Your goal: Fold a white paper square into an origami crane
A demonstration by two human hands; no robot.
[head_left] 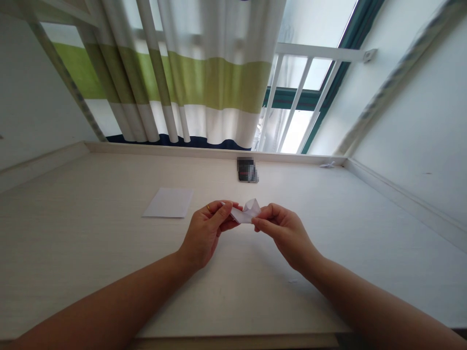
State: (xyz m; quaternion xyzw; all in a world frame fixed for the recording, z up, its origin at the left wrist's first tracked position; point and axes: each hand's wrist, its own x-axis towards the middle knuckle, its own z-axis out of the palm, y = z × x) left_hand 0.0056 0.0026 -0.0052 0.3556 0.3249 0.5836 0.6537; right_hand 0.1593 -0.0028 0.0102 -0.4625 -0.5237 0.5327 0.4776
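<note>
A small folded white paper piece [248,212] hangs above the middle of the pale wooden desk [91,253], pinched from both sides. My left hand [206,231] grips its left end between thumb and fingers, with a ring on one finger. My right hand [282,231] pinches its right end with the fingertips pressed together. Both forearms reach in from the near edge.
A flat white sheet of paper [169,202] lies on the desk to the left of my hands. A small dark object [247,170] sits at the desk's far edge. Behind it hang a striped green and white curtain [189,82] and a window [310,102]. White walls close in both sides.
</note>
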